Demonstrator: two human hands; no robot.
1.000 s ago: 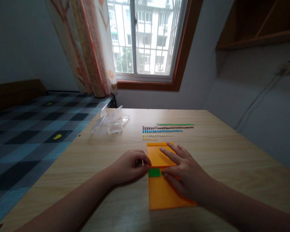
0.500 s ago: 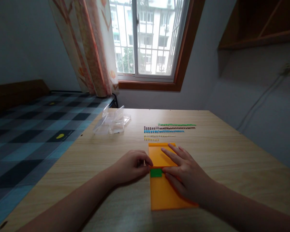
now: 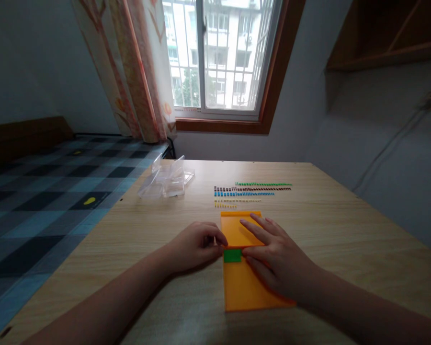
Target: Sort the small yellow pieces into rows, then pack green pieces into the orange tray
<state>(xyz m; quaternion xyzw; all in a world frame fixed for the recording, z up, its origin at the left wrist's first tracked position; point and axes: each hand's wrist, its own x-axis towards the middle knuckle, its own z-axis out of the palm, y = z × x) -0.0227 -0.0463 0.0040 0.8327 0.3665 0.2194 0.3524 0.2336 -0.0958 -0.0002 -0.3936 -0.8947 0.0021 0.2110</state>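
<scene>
A flat orange plastic piece [image 3: 249, 294] lies on the table before me, with a ridge across its middle and a raised strip at its far end. A small green rectangle [image 3: 232, 256] rests on it just below the ridge, near its left edge. My left hand [image 3: 201, 244] pinches with thumb and forefinger at the left end of the ridge, and whatever is between the fingertips is hidden. Stretched over the right side of the orange piece is my right hand [image 3: 269, 249], fingers spread, one fingertip beside the green rectangle.
Beyond the orange piece, several rows of tiny pieces stand in lines: green [image 3: 264, 184], dark brown [image 3: 253, 189], blue [image 3: 244, 194] and yellow [image 3: 225, 205]. Clear plastic containers [image 3: 165, 181] sit at the table's back left. A bed [image 3: 57, 191] adjoins the table's left side.
Both hands hold almost the same positions on the orange piece. The view has shifted very slightly.
</scene>
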